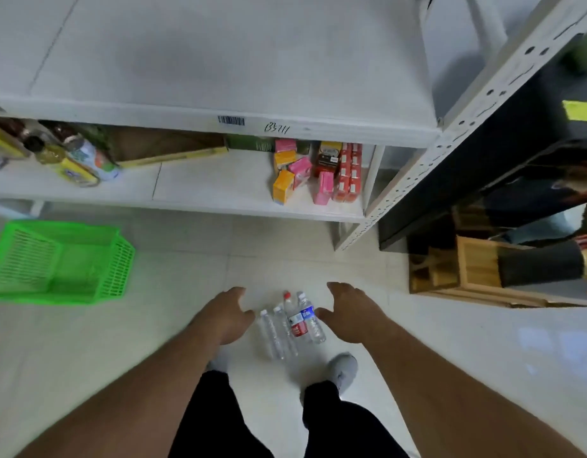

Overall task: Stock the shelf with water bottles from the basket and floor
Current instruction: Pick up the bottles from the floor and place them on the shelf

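Four water bottles (290, 325) stand upright in a tight cluster on the pale tiled floor (153, 342), directly in front of the person's feet. Two are clear with white caps, one has a red cap and red label, one a blue label. None has been lifted yet.

The left hand (227, 314) hangs just to the left of the bottles and the right hand (349, 312) just to the right of them, both above the cluster and apart from it. The fingers of both hands are loosely spread and hold nothing.

Farther left of the bottles, well apart, a bright green basket (59, 262) sits on the floor. It looks empty, though its mesh walls and the blur make that hard to confirm.

Beyond the bottles rises a white shelf unit. Its top shelf (219, 61) is bare, with a barcode sticker on the front edge. The lower shelf (199, 190) holds small orange, pink and red boxes (315, 171) straight beyond the bottles, and jars and packets (61, 157) to the left.

Judging from this, the basket part seems done; the floor bottles remain, and no water bottles show on the shelves.
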Demonstrator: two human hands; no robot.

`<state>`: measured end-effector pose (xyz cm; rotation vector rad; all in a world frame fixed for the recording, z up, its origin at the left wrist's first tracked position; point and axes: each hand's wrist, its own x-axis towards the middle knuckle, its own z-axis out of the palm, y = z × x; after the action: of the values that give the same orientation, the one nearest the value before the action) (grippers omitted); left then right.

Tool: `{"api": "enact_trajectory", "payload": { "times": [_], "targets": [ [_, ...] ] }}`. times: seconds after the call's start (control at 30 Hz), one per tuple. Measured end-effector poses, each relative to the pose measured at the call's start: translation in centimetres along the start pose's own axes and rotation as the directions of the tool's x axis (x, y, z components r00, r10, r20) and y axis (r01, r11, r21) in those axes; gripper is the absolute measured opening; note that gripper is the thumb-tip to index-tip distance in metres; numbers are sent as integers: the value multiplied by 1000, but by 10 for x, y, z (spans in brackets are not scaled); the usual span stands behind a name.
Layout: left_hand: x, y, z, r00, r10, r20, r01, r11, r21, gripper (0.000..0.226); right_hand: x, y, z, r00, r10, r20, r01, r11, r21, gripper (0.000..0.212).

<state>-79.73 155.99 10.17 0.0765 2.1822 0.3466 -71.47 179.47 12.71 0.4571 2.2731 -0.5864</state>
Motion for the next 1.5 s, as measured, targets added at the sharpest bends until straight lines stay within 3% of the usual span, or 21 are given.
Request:
{"api": "enact_trajectory", "payload": {
  "times": [0.27, 0.5, 0.57, 0.7, 0.83, 0.97, 1.2, 1.33, 1.5],
  "targets": [
    [50, -54, 108, 985, -156, 70, 167, 966, -198, 68, 78, 34, 89, 982, 38, 183, -43, 999, 22, 56],
    [203, -128, 239, 957, -274, 94, 289, 882, -372, 67, 248, 52, 250, 974, 2, 225, -18, 998, 66, 30],
    [257, -148, 281, 950, -300, 90, 310, 867, -391, 68, 301, 63, 304, 972, -8, 234, -2, 999, 44, 21],
    [350, -182, 363, 934, -345, 90, 347, 823, -450, 69, 386, 83, 397, 970, -37, 238, 50, 998, -49, 39],
    [404, -206, 423, 923, -370, 108, 372, 780, -503, 71, 429, 99, 463, 970, -118, 213, 164, 963, -216, 33],
    [423, -219, 454, 921, -370, 123, 376, 760, -530, 71, 437, 102, 497, 996, -54, 77, 67, 980, -185, 40],
    [425, -239, 464, 909, -393, 135, 392, 702, -595, 72, 438, 91, 504, 995, -70, -66, 66, 996, -59, 41],
    [433, -248, 461, 903, -401, 154, 403, 665, -629, 81, 456, 77, 510, 1000, 17, 11, -16, 1000, -24, 58],
    [444, -261, 465, 889, -420, 183, 435, 649, -624, 74, 489, 68, 526, 972, 156, 177, -192, 958, 213, 64]
  ]
}}
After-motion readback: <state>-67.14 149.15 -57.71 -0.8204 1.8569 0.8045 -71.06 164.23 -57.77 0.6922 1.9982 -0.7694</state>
